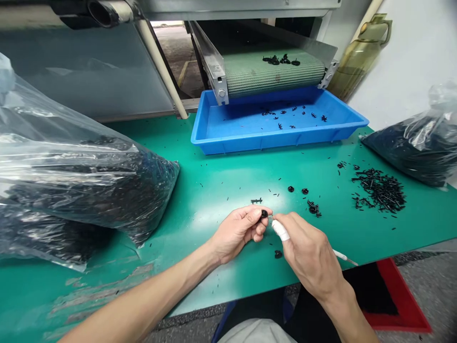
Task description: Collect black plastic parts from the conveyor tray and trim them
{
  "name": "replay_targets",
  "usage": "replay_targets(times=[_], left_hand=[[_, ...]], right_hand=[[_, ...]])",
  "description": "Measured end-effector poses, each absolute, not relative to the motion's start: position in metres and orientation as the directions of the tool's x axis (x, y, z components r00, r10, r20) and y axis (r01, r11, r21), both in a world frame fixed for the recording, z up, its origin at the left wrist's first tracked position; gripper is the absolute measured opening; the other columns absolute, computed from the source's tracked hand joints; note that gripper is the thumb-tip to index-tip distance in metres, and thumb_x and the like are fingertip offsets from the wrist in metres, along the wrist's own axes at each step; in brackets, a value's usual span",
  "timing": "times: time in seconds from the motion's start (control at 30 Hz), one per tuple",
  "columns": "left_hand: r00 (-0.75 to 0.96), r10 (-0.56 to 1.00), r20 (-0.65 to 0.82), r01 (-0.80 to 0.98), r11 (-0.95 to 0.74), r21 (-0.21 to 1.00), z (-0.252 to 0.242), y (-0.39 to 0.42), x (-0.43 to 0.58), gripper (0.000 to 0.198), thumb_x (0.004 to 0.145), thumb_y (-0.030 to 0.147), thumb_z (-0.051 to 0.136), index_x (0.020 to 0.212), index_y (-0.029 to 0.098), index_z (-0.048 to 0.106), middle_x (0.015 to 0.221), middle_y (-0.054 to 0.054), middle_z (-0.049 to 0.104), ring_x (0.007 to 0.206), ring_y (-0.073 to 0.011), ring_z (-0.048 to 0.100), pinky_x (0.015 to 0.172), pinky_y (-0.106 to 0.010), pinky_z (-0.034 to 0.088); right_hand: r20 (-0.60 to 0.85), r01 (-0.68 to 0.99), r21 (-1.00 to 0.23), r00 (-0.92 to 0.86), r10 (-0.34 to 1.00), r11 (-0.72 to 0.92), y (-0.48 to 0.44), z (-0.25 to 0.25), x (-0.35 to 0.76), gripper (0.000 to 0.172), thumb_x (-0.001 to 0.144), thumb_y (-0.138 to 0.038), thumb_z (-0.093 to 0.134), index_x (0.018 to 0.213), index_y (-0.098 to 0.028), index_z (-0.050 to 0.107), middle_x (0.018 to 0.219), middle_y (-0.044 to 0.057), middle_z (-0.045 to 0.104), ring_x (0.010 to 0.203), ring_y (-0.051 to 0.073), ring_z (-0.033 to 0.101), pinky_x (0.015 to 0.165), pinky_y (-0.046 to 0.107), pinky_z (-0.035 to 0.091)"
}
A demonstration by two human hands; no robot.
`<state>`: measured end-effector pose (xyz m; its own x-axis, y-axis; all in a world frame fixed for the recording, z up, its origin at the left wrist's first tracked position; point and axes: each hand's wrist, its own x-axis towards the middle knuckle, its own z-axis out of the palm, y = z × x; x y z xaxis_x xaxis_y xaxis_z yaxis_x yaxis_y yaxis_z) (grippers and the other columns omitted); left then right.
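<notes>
My left hand [237, 228] pinches a small round black plastic part [264, 214] between thumb and fingertips. My right hand [312, 252] is closed around a slim white-handled tool [340, 255], whose rear end sticks out behind the palm. A thin metal tip reaches from the right fingers to the edge of the part; its exact shape is too small to tell. White tape [280, 230] wraps one digit of the right hand. Beneath the hands, another black part [278, 254] lies on the green table [200, 267]. More round parts [313, 208] sit to the right.
A pile of black pieces [382, 190] lies at right, near a filled clear bag [414, 147]. Big bags of black pieces [89, 186] stand at left. Behind are a blue tray [232, 143] and a conveyor belt [274, 78] carrying parts. A red bin [410, 305] sits below the table edge.
</notes>
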<state>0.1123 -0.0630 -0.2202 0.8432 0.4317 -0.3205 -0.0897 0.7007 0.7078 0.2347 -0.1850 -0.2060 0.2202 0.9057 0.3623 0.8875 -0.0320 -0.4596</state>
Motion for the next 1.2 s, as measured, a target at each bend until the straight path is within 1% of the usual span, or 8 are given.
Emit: replay_targets(times=[0.23,0.47,0.6,0.7,0.77,0.9,1.1,1.2], left_hand=[[0.85,0.432,-0.303,-0.093,0.687,0.72,-0.221,-0.064,0.112,0.026,0.082,0.034,0.068,0.094,0.011,0.069,0.071,-0.001,0.056,0.058,-0.0074,0.046,0.052,-0.023,0.033],[0.851,0.436,-0.291,-0.073,0.648,0.758,-0.223,-0.065,0.111,0.028,0.082,0.038,0.068,0.095,0.013,0.068,0.075,-0.002,0.058,0.056,-0.007,0.046,0.053,-0.024,0.034],[0.84,0.475,-0.263,-0.046,0.546,0.836,-0.222,-0.068,0.112,0.03,0.083,0.04,0.066,0.095,0.013,0.068,0.072,0.0,0.056,0.055,-0.0073,0.045,0.052,-0.024,0.036],[0.826,0.506,-0.247,-0.028,0.475,0.88,-0.221,-0.07,0.112,0.029,0.084,0.041,0.064,0.092,0.013,0.068,0.071,0.0,0.056,0.054,-0.0071,0.045,0.052,-0.023,0.036],[0.815,0.522,-0.25,-0.042,0.484,0.874,-0.222,-0.071,0.112,0.027,0.084,0.039,0.063,0.091,0.013,0.067,0.072,0.0,0.057,0.054,-0.0071,0.045,0.051,-0.023,0.035],[0.778,0.577,-0.249,-0.104,0.51,0.854,-0.223,-0.071,0.113,0.025,0.085,0.037,0.064,0.091,0.013,0.067,0.063,0.002,0.053,0.052,-0.0064,0.043,0.05,-0.021,0.032],[0.693,0.655,-0.302,-0.179,0.562,0.808,-0.22,-0.072,0.117,0.027,0.077,0.034,0.071,0.086,0.01,0.068,0.062,0.003,0.049,0.047,-0.0021,0.029,0.044,-0.019,0.017],[0.657,0.697,-0.288,-0.22,0.542,0.811,-0.219,-0.074,0.118,0.027,0.074,0.034,0.072,0.083,0.009,0.068,0.06,0.004,0.048,0.047,-0.0022,0.029,0.043,-0.019,0.017]], right_hand=[[0.321,0.895,-0.446,0.19,0.928,-0.029,-0.183,-0.206,0.234,0.027,0.092,-0.007,0.036,0.093,-0.018,0.059,0.086,0.006,0.058,0.074,0.016,0.058,0.069,0.027,0.042],[0.372,0.964,-0.257,0.167,0.913,-0.072,-0.182,-0.204,0.23,0.027,0.088,-0.003,0.034,0.084,-0.018,0.056,0.076,0.004,0.055,0.063,0.015,0.051,0.054,0.027,0.031],[0.374,0.987,-0.126,0.14,0.917,-0.1,-0.183,-0.2,0.231,0.028,0.085,0.0,0.035,0.078,-0.019,0.053,0.07,0.002,0.049,0.061,0.016,0.046,0.054,0.029,0.027],[0.396,0.99,-0.09,0.14,0.908,-0.113,-0.183,-0.202,0.228,0.027,0.09,-0.003,0.036,0.075,-0.019,0.052,0.068,0.002,0.049,0.06,0.015,0.044,0.055,0.028,0.027],[0.422,0.981,-0.134,0.186,0.887,-0.142,-0.181,-0.206,0.222,0.027,0.093,-0.007,0.036,0.076,-0.019,0.054,0.069,0.001,0.049,0.057,0.014,0.044,0.054,0.027,0.027],[0.411,0.914,-0.332,0.362,0.837,-0.232,-0.173,-0.213,0.205,0.026,0.09,-0.007,0.035,0.084,-0.018,0.057,0.073,0.003,0.053,0.057,0.013,0.047,0.054,0.024,0.03],[0.276,0.795,-0.526,0.497,0.823,-0.303,-0.158,-0.205,0.196,0.028,0.084,-0.007,0.035,0.088,-0.016,0.061,0.07,0.004,0.058,0.059,0.015,0.049,0.056,0.026,0.029],[0.193,0.759,-0.569,0.497,0.846,-0.316,-0.154,-0.198,0.196,0.027,0.082,-0.008,0.037,0.089,-0.016,0.062,0.063,0.002,0.057,0.054,0.014,0.046,0.054,0.027,0.026]])
